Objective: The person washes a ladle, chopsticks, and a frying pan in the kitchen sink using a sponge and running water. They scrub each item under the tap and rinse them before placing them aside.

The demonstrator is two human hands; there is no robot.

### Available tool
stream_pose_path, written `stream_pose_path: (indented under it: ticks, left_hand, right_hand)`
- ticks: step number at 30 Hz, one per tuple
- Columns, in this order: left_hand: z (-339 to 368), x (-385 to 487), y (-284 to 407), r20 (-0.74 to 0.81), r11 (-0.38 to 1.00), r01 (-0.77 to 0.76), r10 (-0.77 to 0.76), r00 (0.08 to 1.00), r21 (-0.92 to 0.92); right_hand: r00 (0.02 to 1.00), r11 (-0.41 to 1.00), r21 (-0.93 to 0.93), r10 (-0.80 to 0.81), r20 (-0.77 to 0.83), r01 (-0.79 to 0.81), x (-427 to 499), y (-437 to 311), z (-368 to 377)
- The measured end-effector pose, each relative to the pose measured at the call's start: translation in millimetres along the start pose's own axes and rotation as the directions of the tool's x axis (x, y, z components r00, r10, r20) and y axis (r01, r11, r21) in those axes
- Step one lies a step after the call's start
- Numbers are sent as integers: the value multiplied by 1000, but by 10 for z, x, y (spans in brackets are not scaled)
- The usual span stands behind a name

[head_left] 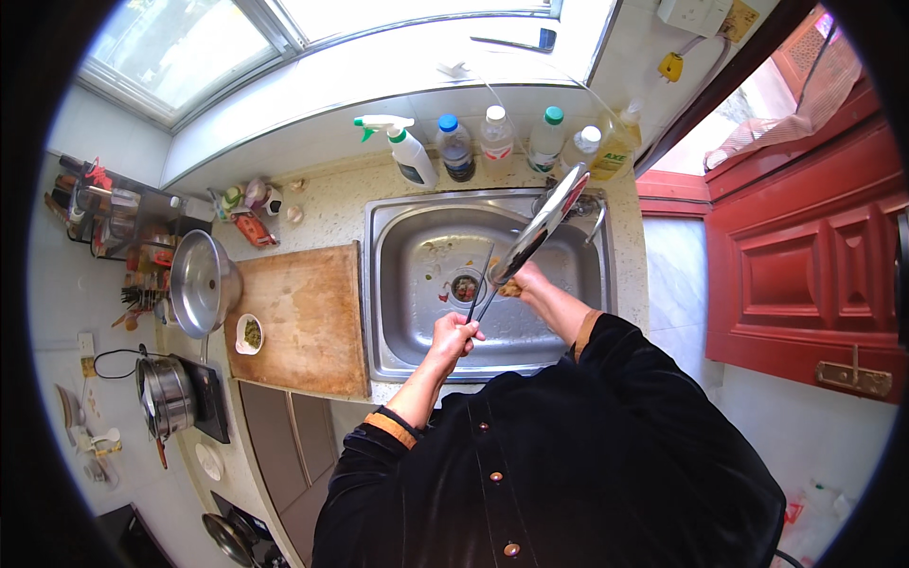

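Note:
Over the stainless steel sink, my left hand grips a pair of dark chopsticks, which spread apart towards their far ends. My right hand is just to the right of them, closed on a brown scrubbing pad. The chrome faucet crosses above and hides part of that hand and one chopstick. Whether the pad touches a chopstick cannot be made out. Food scraps lie in the drain strainer and on the basin floor around it.
Left of the sink, a wooden cutting board bears a small white dish of greenish food. A steel bowl overlaps its far left corner. Behind the sink stand a spray bottle, several plastic bottles and yellow dish soap.

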State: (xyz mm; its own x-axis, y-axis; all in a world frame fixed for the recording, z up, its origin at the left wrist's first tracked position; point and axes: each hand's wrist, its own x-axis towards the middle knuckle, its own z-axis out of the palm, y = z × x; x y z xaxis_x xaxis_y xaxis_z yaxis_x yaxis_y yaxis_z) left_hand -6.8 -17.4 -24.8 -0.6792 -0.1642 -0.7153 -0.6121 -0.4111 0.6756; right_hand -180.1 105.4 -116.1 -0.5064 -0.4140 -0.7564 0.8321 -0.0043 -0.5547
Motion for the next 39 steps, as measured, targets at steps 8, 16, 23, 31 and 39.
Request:
stream_pose_path:
  ticks: [8,16,23,31,39]
  left_hand:
    - [-229,-20,-53,-109,996,48,-40,993,77]
    - [125,177,36,-119,569,-259,541,833,780]
    - [41,23,50,-41,473,-267,546,837,840]
    - [-277,-89,-124,-234,843,-111,269,934,526]
    - [-93,108,-5,-131,998,-45,50,990,42]
  right_hand:
    - [970,988,-126,-115,-216,89,-33,-314,-316]
    - [981,1000,18,-9,193,5,-336,-109,341]
    - [997,999,1,-40,-59,40,-53,-68,166]
    - [938,986,-90,-160,-307,139,87,-288,-303]
    - [973,990,-35,142,184,-138,-94,21,101]
